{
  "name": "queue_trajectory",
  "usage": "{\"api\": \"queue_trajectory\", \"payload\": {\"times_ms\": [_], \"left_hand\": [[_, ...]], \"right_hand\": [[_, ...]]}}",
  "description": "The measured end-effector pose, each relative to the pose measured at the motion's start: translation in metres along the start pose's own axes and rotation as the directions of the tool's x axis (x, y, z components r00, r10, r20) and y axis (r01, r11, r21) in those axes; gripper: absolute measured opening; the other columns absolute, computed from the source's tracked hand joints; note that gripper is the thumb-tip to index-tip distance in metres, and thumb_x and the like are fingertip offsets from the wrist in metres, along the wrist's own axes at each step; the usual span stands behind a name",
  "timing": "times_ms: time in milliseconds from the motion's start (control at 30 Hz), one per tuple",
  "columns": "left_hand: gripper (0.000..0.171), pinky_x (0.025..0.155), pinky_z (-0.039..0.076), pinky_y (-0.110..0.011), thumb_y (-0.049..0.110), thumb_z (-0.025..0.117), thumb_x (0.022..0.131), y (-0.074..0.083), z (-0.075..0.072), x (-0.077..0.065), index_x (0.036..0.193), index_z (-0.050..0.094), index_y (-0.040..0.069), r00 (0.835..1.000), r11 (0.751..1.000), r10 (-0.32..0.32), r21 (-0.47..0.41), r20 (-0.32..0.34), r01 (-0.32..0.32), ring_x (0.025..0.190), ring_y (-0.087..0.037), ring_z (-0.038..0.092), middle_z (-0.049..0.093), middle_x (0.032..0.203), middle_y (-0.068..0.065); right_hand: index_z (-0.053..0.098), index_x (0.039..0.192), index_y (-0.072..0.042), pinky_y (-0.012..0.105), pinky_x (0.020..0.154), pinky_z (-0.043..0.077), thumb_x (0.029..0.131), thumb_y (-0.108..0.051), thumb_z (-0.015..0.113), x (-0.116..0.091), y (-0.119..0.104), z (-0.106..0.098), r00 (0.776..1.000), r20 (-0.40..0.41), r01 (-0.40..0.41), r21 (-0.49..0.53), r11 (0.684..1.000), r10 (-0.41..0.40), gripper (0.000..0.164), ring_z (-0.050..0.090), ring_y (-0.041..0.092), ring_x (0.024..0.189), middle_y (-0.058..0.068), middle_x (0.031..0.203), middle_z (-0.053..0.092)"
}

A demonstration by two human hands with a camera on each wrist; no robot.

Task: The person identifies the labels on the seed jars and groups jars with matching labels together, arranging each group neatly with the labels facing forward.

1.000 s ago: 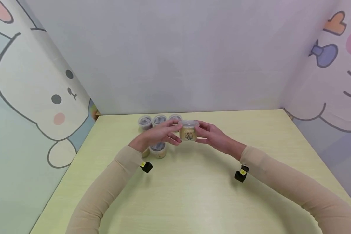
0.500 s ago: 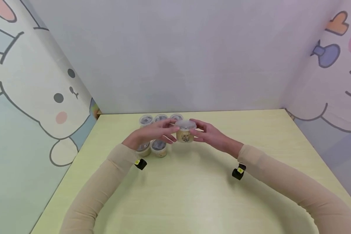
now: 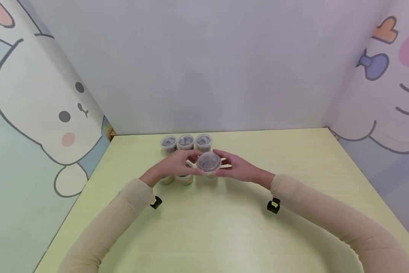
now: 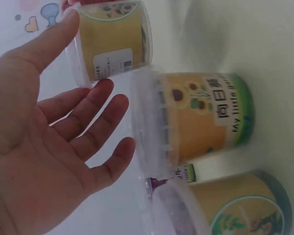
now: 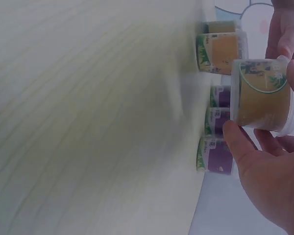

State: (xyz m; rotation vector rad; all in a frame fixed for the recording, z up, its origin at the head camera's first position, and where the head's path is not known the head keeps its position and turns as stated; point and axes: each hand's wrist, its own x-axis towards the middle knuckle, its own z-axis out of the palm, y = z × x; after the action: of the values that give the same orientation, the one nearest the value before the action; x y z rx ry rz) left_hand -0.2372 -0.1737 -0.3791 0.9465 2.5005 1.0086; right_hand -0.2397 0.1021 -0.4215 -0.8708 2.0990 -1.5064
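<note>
A round plastic tub [image 3: 209,162] with a clear lid and a tan label is held just above the table between both hands. My left hand [image 3: 177,163] grips its lid rim, thumb on one side and fingers on the other, as the left wrist view shows. From the opposite side my right hand [image 3: 239,167] holds the same tub [image 5: 262,100] with thumb and fingers. Beside my left hand stand two tubs with orange and tan labels, including a sunflower-print tub [image 4: 198,115]; my hand partly hides them in the head view.
Behind them is a row of three lidded tubs with purple labels, the rightmost tub [image 3: 203,141] nearest the held one. The pale wood table [image 3: 224,227] meets a plain back wall [image 3: 204,68]. Cartoon-printed side panels flank it.
Both hands have carried the tub leftward and lower, beside the front two tubs. Its lid now faces the head camera more, where its side showed earlier. The back row is less covered.
</note>
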Motion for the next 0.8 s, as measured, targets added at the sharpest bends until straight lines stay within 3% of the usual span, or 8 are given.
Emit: {"api": "queue_trajectory", "payload": {"times_ms": [133,400,600,800], "left_hand": [[0.060,0.090,0.055,-0.036,0.035,0.082,0.088,-0.003,0.007,-0.004,0.139,0.060,0.012,1.000,0.998,0.008,0.064,-0.003,-0.008,0.110,-0.015,0.061,0.066,0.122,0.004],[0.061,0.095,0.050,-0.041,0.031,0.079,0.091,-0.004,0.013,-0.008,0.143,0.055,0.009,0.999,0.996,0.027,0.080,0.016,-0.029,0.109,-0.016,0.060,0.066,0.125,0.000],[0.071,0.103,0.047,-0.045,0.032,0.074,0.095,-0.005,0.016,-0.011,0.150,0.043,0.000,0.999,0.981,0.018,0.193,0.042,-0.026,0.121,-0.023,0.058,0.062,0.132,-0.011],[0.073,0.109,0.042,-0.046,0.032,0.074,0.095,-0.011,0.018,-0.011,0.152,0.042,-0.001,0.999,0.980,0.013,0.198,0.034,-0.019,0.129,-0.027,0.053,0.058,0.140,-0.014]], "right_hand": [[0.021,0.160,0.000,0.039,0.104,0.048,0.093,-0.016,0.077,0.002,0.007,0.006,1.000,0.013,0.006,-0.018,1.000,-0.006,0.089,0.052,0.032,0.132,0.014,0.153,0.042],[0.021,0.160,-0.001,0.042,0.104,0.048,0.093,-0.018,0.078,0.006,0.014,0.014,1.000,0.006,-0.014,-0.044,0.999,0.014,0.090,0.052,0.034,0.132,0.016,0.154,0.040],[0.018,0.161,-0.002,0.043,0.104,0.048,0.094,-0.026,0.076,0.009,0.016,0.018,0.999,0.010,-0.037,-0.115,0.993,0.039,0.091,0.056,0.035,0.129,0.018,0.150,0.045],[0.019,0.162,-0.004,0.044,0.106,0.045,0.101,-0.034,0.066,0.011,0.014,0.019,0.996,0.029,-0.071,-0.206,0.976,0.079,0.082,0.053,0.031,0.132,0.015,0.155,0.042]]}}
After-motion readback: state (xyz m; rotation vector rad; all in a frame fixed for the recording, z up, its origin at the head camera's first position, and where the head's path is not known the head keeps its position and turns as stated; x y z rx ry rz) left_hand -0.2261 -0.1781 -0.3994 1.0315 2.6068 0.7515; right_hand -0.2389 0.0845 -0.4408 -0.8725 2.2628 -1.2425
